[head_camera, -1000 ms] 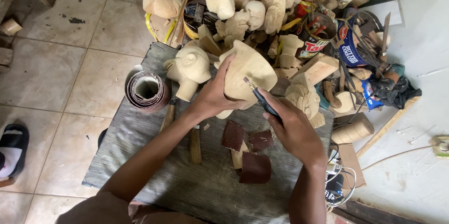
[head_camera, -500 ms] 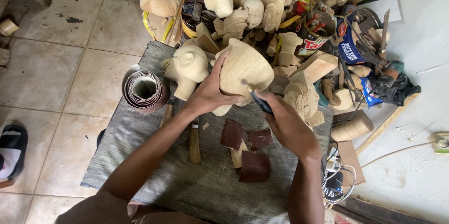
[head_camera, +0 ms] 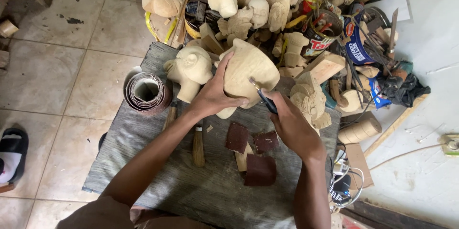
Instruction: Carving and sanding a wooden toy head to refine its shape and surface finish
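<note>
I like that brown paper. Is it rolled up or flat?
Rolled up: the sandpaper roll stands on end on the grey mat, showing coiled layers.

My left hand [head_camera: 213, 97] is covering the wooden carving's [head_camera: 248, 73] near side; my right hand [head_camera: 291, 126] is hiding the tool's [head_camera: 262, 96] handle.

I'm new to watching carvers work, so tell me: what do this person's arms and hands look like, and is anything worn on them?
Both forearms are bare, with no sleeves in view. The left hand and the right hand wear no gloves, and no watch, ring or bracelet shows.
</note>
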